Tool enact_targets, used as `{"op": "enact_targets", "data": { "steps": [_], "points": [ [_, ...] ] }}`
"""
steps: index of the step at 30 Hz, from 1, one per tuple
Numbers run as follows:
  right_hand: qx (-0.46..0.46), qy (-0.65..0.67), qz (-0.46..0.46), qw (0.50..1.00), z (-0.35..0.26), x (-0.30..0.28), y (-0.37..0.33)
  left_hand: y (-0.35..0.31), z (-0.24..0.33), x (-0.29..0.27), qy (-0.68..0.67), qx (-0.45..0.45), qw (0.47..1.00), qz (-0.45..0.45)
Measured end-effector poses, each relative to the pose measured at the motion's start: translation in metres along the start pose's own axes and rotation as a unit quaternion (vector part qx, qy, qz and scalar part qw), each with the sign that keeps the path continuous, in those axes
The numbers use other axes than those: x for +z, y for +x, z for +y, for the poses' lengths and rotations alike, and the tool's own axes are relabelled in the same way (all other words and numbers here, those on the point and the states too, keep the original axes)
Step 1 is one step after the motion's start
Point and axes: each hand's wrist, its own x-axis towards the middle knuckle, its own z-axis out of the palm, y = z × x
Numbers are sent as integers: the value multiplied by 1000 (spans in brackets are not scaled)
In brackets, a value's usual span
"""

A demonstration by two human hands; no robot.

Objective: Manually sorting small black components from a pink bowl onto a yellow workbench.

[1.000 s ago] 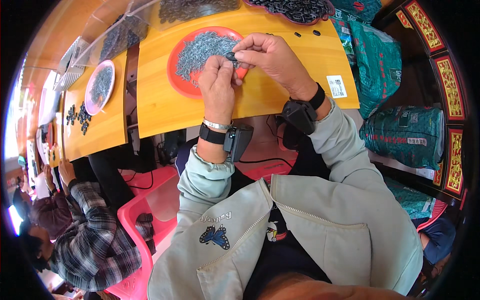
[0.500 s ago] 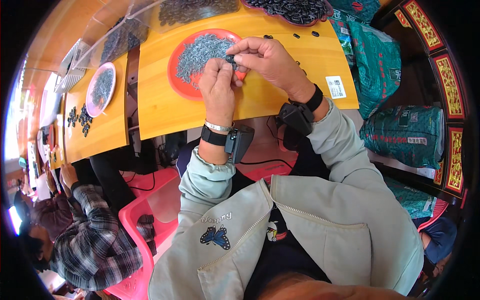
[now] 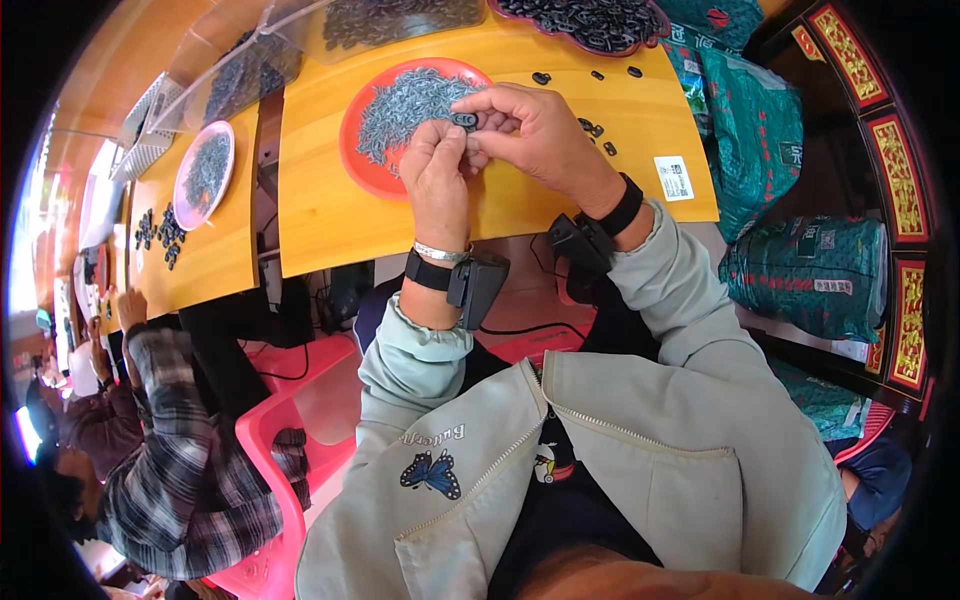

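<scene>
Over the red plate (image 3: 357, 165) of small grey metal pieces, which look like screws (image 3: 408, 108), my two hands meet at their fingertips. Between them sits a small black oval part (image 3: 464, 121) with a raised rim. My left hand (image 3: 437, 178) is closed, its thumb and index finger pressed together at the part's near side. From the right, my right hand (image 3: 540, 128) comes in with thumb and index finger curled around the part. The fingers hide the part's underside, and any small piece pinched there is too small to make out.
Several loose black parts (image 3: 590, 128) lie on the wooden table (image 3: 330, 230) beside my right hand. A tray (image 3: 590, 28) of black parts and a clear bin (image 3: 395, 22) stand at the back. Green sacks (image 3: 800, 275) are at right. A person in plaid (image 3: 165, 430) sits at left.
My right fingers have shifted slightly around the black part, whose oval face shows more plainly. The neighbour's arm at left has moved a little.
</scene>
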Motion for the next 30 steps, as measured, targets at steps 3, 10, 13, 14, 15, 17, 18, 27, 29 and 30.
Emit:
{"op": "enact_targets", "data": {
  "steps": [3, 10, 13, 14, 15, 17, 18, 27, 29, 30],
  "points": [
    [2, 8, -1, 1000, 0, -1, 0, 0, 1, -1, 3, 3, 1000, -12],
    [49, 58, -29, 997, -1, -10, -1, -1, 14, -1, 106, 27, 993, -55],
    [54, 171, -38, 983, 2, -10, 1, -1, 17, -5, 132, 55, 986, -83],
    [52, 171, -36, 983, 1, -11, 2, 0, 17, -6, 133, 56, 986, -85],
    [56, 187, -39, 980, -2, -13, 1, 0, 15, -6, 139, 80, 983, -91],
    [59, 203, -40, 976, -6, -15, 1, 0, 14, -7, 146, 104, 979, -99],
    [60, 206, -42, 976, -7, -16, 0, -1, 15, -6, 166, 119, 974, -99],
    [66, 129, -33, 989, -3, -16, 1, 0, 14, -4, 153, 100, 979, -93],
    [72, 119, -30, 990, -4, -16, 2, 1, 13, -5, 142, 87, 982, -92],
    [78, 132, -34, 988, -5, -16, 2, 2, 11, -5, 130, 77, 984, -92]
  ]
}}
